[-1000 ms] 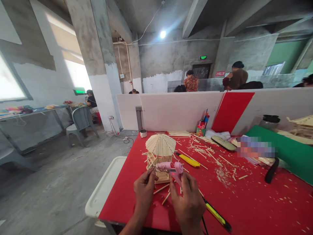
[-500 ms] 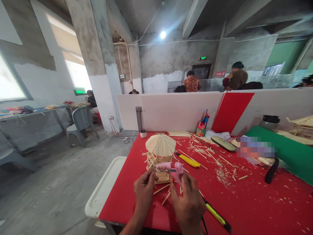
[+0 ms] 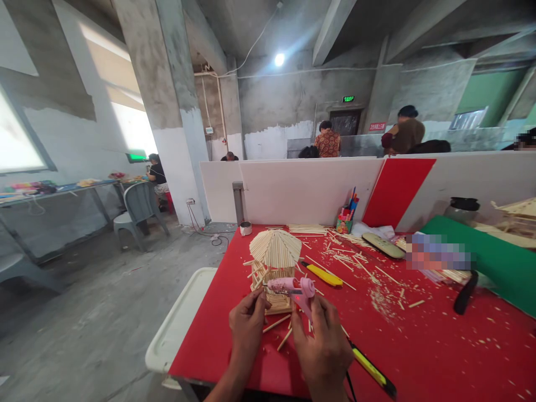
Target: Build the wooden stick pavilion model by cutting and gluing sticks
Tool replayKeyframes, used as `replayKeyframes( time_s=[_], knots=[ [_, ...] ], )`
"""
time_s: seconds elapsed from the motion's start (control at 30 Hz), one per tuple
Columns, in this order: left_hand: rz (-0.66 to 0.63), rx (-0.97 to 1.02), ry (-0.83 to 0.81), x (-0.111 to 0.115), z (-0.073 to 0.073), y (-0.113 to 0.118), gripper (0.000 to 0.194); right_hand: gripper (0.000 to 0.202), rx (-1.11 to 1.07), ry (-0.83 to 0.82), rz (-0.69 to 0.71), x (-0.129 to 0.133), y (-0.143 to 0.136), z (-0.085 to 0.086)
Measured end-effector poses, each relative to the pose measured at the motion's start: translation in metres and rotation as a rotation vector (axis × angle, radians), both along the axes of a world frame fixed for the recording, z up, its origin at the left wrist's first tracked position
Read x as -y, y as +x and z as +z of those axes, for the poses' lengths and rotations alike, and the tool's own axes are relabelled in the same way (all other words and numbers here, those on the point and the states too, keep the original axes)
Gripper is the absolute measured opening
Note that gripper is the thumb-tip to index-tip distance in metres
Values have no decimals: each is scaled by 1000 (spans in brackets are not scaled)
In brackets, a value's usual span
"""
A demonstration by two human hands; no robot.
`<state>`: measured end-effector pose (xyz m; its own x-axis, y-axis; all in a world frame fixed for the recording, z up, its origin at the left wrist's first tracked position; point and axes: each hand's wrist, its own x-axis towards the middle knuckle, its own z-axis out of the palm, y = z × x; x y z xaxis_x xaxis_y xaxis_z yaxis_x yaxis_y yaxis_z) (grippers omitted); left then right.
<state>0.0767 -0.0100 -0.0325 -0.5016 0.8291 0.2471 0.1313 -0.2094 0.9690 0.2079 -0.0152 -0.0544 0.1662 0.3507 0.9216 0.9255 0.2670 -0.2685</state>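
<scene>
A small house model (image 3: 275,251) made of wooden sticks, with a cone-like roof, stands on the red table (image 3: 234,279). My right hand (image 3: 323,340) is wrapped round the handle of a pink glue gun (image 3: 293,287), whose nozzle points left in front of the model. Close to the nozzle tip, my left hand (image 3: 248,321) is pinched; whatever lies between its fingertips is too small to make out. Loose sticks (image 3: 285,338) lie between my hands, at the model's base.
A yellow cutter (image 3: 322,274) lies right of the model, another cutter (image 3: 372,369) near the front edge. Sticks and shavings (image 3: 379,296) are scattered rightward. Behind are a pen cup (image 3: 344,222), a case (image 3: 383,245) and a white partition (image 3: 310,190). People are beyond it.
</scene>
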Motion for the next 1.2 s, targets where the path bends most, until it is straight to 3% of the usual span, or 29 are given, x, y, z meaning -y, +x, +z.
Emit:
replayKeyframes(
  time_s=[1.2],
  knots=[
    [12,-10,14,0,0,0,31,30,-7,6,-10,-1,0,0]
  ],
)
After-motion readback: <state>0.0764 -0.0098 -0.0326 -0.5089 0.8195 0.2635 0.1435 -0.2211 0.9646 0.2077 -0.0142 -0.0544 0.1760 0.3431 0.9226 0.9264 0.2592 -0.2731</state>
